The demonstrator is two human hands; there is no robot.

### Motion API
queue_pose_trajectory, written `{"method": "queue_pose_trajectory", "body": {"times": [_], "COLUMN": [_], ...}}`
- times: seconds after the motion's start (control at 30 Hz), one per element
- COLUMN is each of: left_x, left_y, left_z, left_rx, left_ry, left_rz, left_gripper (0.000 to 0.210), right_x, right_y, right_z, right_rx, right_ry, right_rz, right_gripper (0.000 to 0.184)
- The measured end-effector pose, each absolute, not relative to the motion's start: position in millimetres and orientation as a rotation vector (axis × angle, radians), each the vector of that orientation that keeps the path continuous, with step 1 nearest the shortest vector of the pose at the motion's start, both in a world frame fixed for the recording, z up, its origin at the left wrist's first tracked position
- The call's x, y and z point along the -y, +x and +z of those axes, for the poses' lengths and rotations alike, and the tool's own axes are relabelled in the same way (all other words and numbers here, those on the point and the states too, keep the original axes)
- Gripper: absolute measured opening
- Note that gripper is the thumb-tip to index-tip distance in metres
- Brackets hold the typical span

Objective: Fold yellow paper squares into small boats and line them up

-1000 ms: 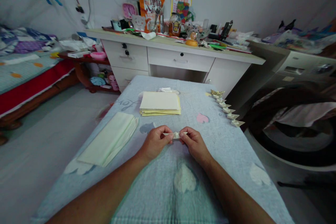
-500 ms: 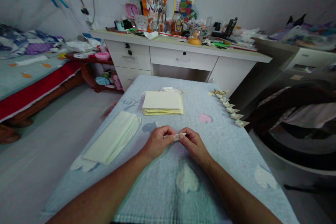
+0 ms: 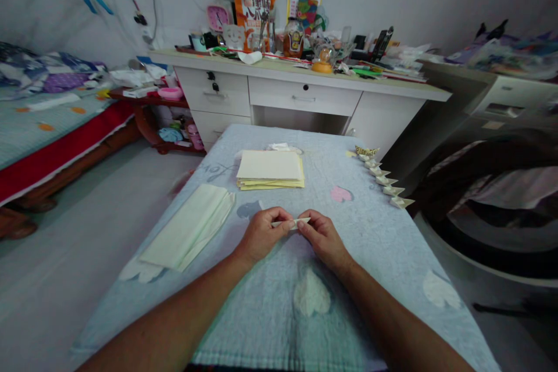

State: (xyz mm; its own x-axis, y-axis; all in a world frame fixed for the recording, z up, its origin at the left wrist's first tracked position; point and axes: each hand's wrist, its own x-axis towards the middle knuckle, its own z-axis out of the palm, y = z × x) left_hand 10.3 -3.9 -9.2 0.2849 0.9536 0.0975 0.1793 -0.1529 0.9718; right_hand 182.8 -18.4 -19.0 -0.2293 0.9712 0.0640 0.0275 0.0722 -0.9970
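Between my hands is a small folded piece of pale paper, its pointed end showing at the right. My left hand pinches its left part between thumb and fingers. On the other side, my right hand grips it the same way, thumb on the near face. Beyond them lies a stack of cream and yellow paper sheets. A long folded bundle of pale paper rests to the left. Several small folded paper boats stand in a row along the table's right edge.
A light blue cloth with heart prints covers the table. Behind it stands a white desk crowded with jars, a snack bag and papers. A front-loading washing machine is at the right, a bed at the left.
Both hands stay in nearly the same place, still pinching the folded paper. The view has shifted very slightly.
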Motion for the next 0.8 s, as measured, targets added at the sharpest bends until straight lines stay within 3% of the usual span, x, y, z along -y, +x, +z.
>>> {"method": "queue_pose_trajectory", "body": {"times": [0.17,0.3,0.43,0.8], "left_x": [8.5,10.9,9.7,6.7], "left_y": [12.3,11.3,8.5,12.8], "left_z": [-11.6,-6.4,-2.0,-6.2], "left_rx": [-1.057,-1.108,-1.148,-1.134], "left_ry": [1.623,2.028,2.28,1.801], "left_rz": [1.012,1.136,1.123,0.981], "left_gripper": [0.025,0.037,0.025,0.022], "right_x": [17.6,16.5,17.1,17.5], "right_y": [185.2,185.7,185.3,182.3], "right_z": [-24.7,-24.9,-19.2,-21.6], "right_rx": [1.434,1.402,1.338,1.321], "right_ry": [-1.085,-1.076,-1.055,-0.978], "right_rz": [1.251,1.231,1.28,1.332], "right_gripper": [0.026,0.025,0.026,0.029]}}
